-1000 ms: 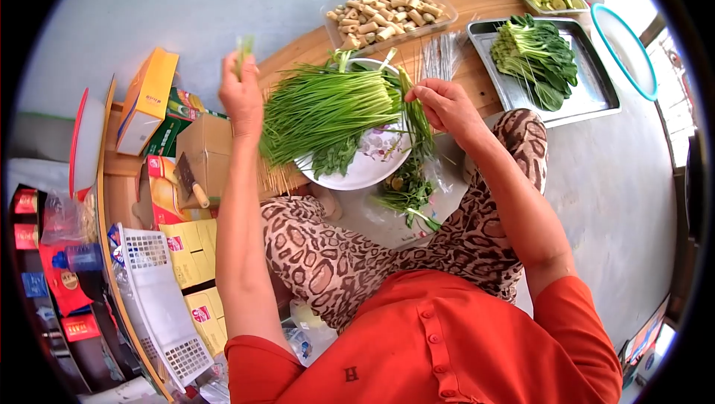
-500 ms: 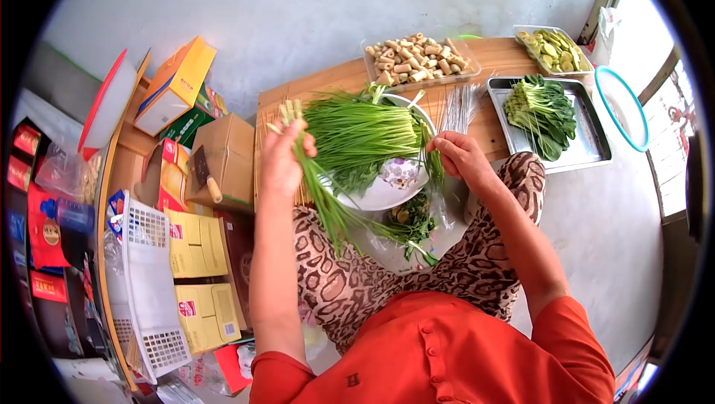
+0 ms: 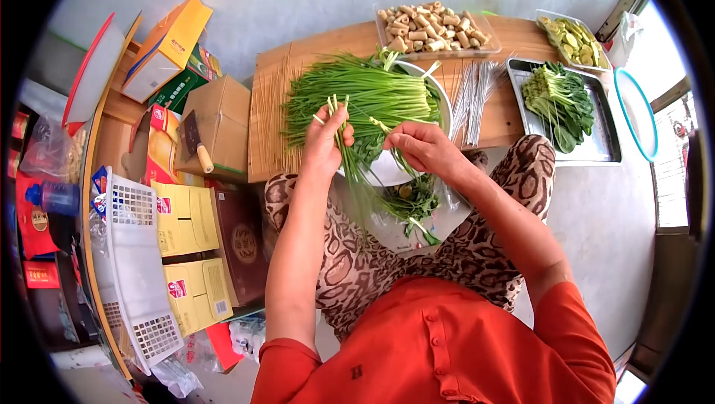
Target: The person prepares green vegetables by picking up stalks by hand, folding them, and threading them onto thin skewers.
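Note:
My left hand (image 3: 322, 143) is closed around a small bunch of garlic chives (image 3: 360, 169), whose cut ends poke up above the fingers while the leaves hang down. To its right, my right hand (image 3: 424, 149) pinches several chive stalks, their pale ends showing by the fingertips. Behind both hands a big heap of chives (image 3: 350, 95) lies over a white bowl (image 3: 386, 172). Below the bowl sits a pile of leafy trimmings (image 3: 411, 203) on plastic film, between the knees.
Thin bamboo skewers (image 3: 272, 117) and metal skewers (image 3: 474, 99) lie on the wooden table (image 3: 328, 46). Beyond are a tub of beige rolled pieces (image 3: 432, 28), a tub of green slices (image 3: 573, 39) and a metal tray (image 3: 605, 125) with greens. A knife (image 3: 196, 143) rests on a cardboard box (image 3: 231, 121).
My left hand has lowered and come right with its chives, toward the right hand. The right hand has moved left from the bowl's right side, and chive ends now show at its fingertips.

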### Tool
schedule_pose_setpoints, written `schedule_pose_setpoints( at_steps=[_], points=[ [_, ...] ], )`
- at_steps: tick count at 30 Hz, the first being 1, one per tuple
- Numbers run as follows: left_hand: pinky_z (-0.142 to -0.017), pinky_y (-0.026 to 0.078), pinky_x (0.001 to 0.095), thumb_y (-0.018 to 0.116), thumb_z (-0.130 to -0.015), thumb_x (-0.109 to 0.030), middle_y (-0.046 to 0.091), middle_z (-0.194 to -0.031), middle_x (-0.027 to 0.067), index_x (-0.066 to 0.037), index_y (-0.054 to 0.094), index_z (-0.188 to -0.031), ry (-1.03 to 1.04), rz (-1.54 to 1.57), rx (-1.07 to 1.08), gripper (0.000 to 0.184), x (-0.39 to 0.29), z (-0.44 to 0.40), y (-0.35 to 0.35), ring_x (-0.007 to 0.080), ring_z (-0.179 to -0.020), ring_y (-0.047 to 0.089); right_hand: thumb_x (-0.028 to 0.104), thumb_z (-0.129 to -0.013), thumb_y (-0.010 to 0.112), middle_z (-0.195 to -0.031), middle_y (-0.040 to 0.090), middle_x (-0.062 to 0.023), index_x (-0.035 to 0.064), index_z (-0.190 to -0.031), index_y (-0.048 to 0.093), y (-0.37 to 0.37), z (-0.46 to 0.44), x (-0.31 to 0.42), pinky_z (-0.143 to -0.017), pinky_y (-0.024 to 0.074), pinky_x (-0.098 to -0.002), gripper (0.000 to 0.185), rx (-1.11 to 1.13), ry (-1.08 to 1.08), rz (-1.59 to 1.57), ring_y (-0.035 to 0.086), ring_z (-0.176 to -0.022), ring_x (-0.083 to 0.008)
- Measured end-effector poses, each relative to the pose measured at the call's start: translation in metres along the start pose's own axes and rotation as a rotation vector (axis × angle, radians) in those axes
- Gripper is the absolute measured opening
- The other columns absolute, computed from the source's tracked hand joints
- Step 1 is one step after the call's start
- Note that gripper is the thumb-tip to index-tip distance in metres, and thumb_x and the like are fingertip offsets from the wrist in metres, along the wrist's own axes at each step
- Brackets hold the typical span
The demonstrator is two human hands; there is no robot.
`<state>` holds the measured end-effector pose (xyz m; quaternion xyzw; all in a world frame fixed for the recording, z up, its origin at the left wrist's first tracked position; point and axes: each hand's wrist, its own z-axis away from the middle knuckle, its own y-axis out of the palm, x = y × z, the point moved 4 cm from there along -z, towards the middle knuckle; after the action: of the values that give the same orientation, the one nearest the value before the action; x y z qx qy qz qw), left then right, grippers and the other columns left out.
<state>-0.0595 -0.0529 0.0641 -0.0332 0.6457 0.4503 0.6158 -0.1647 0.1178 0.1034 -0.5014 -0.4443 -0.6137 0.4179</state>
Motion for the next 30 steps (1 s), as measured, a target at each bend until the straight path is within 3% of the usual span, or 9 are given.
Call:
schedule_pose_setpoints(
  at_steps=[30],
  points=[
    [-0.049, 0.034, 0.0234, 0.063, -0.088, -0.019, 0.056, -0.083, -0.0018, -0.006, 0.06, -0.097, 0.004, 0.019, -0.023, 0.016, 0.003, 0.01, 0.007, 0.0092, -0.057, 0.045, 0.018, -0.095, 0.051, -0.055, 0.036, 0.0086, 0.0034, -0.092, 0.065, -0.004, 0.004, -0.012, -0.045, 0.0274, -0.0215, 0.02, -0.028, 0.012, 0.056, 0.033, -0.05, -0.0025]
  ],
)
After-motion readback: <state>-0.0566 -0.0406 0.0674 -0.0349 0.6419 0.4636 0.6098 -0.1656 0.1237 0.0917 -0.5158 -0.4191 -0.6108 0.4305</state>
